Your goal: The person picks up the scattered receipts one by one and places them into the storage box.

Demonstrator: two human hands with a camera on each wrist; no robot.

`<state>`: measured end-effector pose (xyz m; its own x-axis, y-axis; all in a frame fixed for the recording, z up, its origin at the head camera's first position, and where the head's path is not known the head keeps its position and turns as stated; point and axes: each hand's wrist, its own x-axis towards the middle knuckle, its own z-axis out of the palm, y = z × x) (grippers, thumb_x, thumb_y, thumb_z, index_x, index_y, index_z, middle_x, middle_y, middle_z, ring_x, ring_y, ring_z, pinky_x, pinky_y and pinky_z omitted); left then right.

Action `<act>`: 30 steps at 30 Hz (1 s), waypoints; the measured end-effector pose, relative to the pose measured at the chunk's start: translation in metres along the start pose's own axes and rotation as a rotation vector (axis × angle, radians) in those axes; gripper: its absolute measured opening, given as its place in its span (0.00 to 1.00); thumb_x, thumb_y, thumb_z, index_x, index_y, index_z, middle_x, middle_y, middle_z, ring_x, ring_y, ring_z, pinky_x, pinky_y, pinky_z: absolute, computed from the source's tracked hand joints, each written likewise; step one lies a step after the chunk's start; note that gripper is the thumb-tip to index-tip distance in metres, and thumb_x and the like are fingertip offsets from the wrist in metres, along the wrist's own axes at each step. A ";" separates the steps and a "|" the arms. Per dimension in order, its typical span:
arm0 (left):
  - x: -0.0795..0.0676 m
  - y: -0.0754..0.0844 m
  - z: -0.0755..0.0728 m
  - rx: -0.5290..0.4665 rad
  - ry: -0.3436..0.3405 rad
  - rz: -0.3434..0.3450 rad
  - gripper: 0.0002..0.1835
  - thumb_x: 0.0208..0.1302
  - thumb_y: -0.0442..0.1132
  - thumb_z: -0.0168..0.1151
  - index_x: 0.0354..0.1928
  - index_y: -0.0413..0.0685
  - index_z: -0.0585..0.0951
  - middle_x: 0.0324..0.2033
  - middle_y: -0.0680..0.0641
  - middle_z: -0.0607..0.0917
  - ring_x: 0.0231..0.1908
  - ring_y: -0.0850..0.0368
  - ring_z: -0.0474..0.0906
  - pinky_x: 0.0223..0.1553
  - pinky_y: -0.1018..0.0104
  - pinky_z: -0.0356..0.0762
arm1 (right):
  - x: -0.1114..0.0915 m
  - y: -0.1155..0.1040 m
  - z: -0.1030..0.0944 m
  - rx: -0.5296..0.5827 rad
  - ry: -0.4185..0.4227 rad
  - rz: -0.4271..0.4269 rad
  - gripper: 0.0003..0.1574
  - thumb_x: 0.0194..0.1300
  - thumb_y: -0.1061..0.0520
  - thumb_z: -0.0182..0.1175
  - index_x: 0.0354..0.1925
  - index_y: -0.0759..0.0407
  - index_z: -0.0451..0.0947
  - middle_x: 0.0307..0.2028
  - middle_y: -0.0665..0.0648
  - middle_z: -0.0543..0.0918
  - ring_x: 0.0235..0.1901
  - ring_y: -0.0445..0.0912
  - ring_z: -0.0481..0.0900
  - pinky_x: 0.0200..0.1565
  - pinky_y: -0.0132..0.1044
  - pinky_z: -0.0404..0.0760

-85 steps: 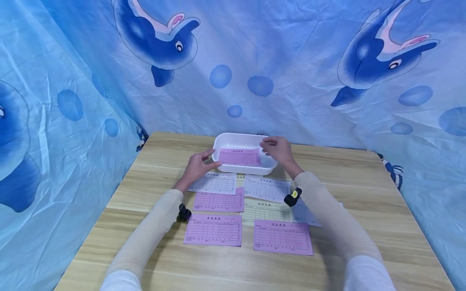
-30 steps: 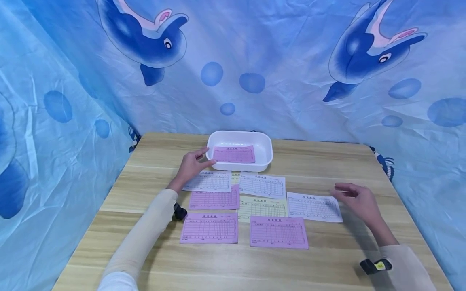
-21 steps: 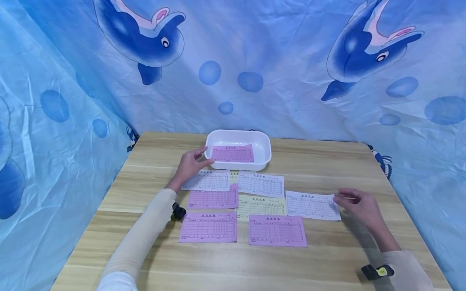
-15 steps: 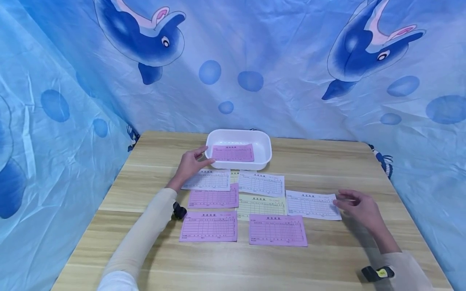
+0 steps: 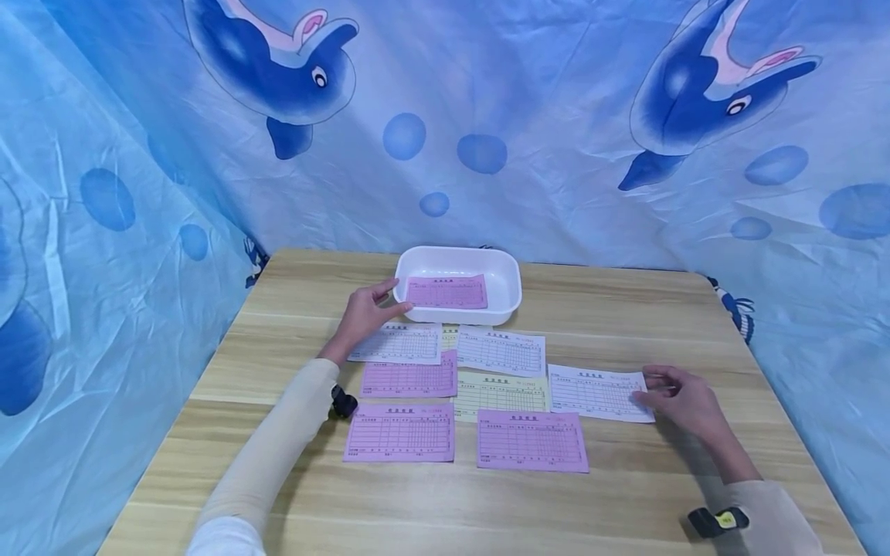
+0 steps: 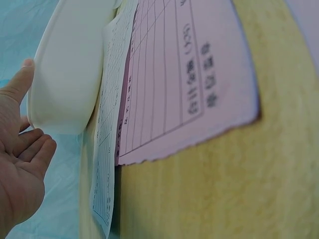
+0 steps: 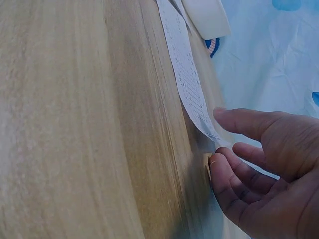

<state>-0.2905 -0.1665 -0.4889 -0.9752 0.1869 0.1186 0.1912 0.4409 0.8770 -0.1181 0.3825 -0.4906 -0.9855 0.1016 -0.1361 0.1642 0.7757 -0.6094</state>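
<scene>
From my head, my right hand [image 5: 688, 405] has left the tray [image 5: 502, 289] for the white slip [image 5: 594, 392] at its left; my left hand [image 5: 363, 316] still touches the tray's end, spread wide. At my left wrist, loosely bent fingers show. At my right, thumb and fingers stand apart around the slip's lifted end. Wood-grained tabletop [image 5: 389, 502] beneath, blue curtain [image 5: 577, 201] beyond.

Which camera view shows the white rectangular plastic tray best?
The head view: it shows nearly the whole white rectangular plastic tray, inside and rim. The left wrist view shows only its outer side, cut off at the top; the right wrist view, only a small part.
</scene>
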 end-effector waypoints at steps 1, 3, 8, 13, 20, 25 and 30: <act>0.000 0.000 0.000 -0.001 0.002 0.003 0.40 0.60 0.53 0.76 0.70 0.43 0.74 0.71 0.42 0.72 0.68 0.41 0.72 0.68 0.51 0.75 | 0.000 0.000 0.000 0.001 -0.002 0.007 0.42 0.63 0.43 0.72 0.66 0.65 0.73 0.52 0.69 0.83 0.48 0.58 0.83 0.40 0.34 0.80; 0.000 0.001 0.001 -0.002 0.006 0.009 0.40 0.60 0.52 0.76 0.70 0.42 0.74 0.71 0.42 0.72 0.68 0.41 0.72 0.69 0.52 0.74 | 0.001 0.000 0.001 0.002 -0.005 0.023 0.42 0.63 0.44 0.73 0.67 0.65 0.72 0.51 0.68 0.83 0.47 0.57 0.82 0.39 0.34 0.80; -0.001 0.002 0.001 -0.005 0.010 0.024 0.39 0.60 0.50 0.76 0.70 0.40 0.74 0.71 0.41 0.72 0.68 0.41 0.72 0.69 0.51 0.74 | 0.002 -0.001 0.000 0.004 -0.017 0.050 0.43 0.64 0.48 0.73 0.68 0.66 0.70 0.48 0.66 0.84 0.45 0.56 0.82 0.38 0.35 0.78; -0.001 0.002 0.001 -0.001 0.003 0.020 0.40 0.60 0.52 0.76 0.70 0.41 0.74 0.71 0.42 0.72 0.68 0.41 0.72 0.69 0.51 0.75 | 0.003 0.001 -0.001 0.010 -0.030 0.061 0.39 0.65 0.52 0.71 0.68 0.67 0.71 0.44 0.63 0.84 0.42 0.54 0.80 0.36 0.34 0.76; 0.000 0.001 0.002 -0.010 0.003 0.017 0.40 0.60 0.52 0.76 0.69 0.41 0.75 0.71 0.41 0.73 0.69 0.43 0.72 0.69 0.52 0.74 | 0.001 0.006 -0.005 0.005 -0.031 0.014 0.30 0.68 0.49 0.69 0.60 0.67 0.78 0.45 0.62 0.84 0.41 0.51 0.79 0.34 0.29 0.77; 0.000 0.000 0.001 -0.011 0.008 0.026 0.39 0.60 0.51 0.76 0.69 0.39 0.75 0.71 0.40 0.73 0.69 0.43 0.72 0.69 0.53 0.75 | 0.000 0.005 -0.010 0.011 -0.010 -0.025 0.25 0.70 0.48 0.67 0.54 0.65 0.81 0.46 0.62 0.85 0.40 0.47 0.78 0.33 0.28 0.78; 0.001 -0.001 0.000 -0.009 0.007 0.030 0.41 0.60 0.53 0.76 0.69 0.38 0.75 0.71 0.40 0.73 0.69 0.43 0.72 0.68 0.51 0.75 | 0.001 0.002 -0.014 0.039 -0.009 -0.033 0.23 0.72 0.49 0.66 0.51 0.68 0.81 0.43 0.62 0.86 0.36 0.41 0.79 0.32 0.28 0.81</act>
<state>-0.2916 -0.1666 -0.4903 -0.9699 0.1934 0.1482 0.2192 0.4271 0.8773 -0.1189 0.3934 -0.4810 -0.9900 0.0706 -0.1219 0.1330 0.7535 -0.6438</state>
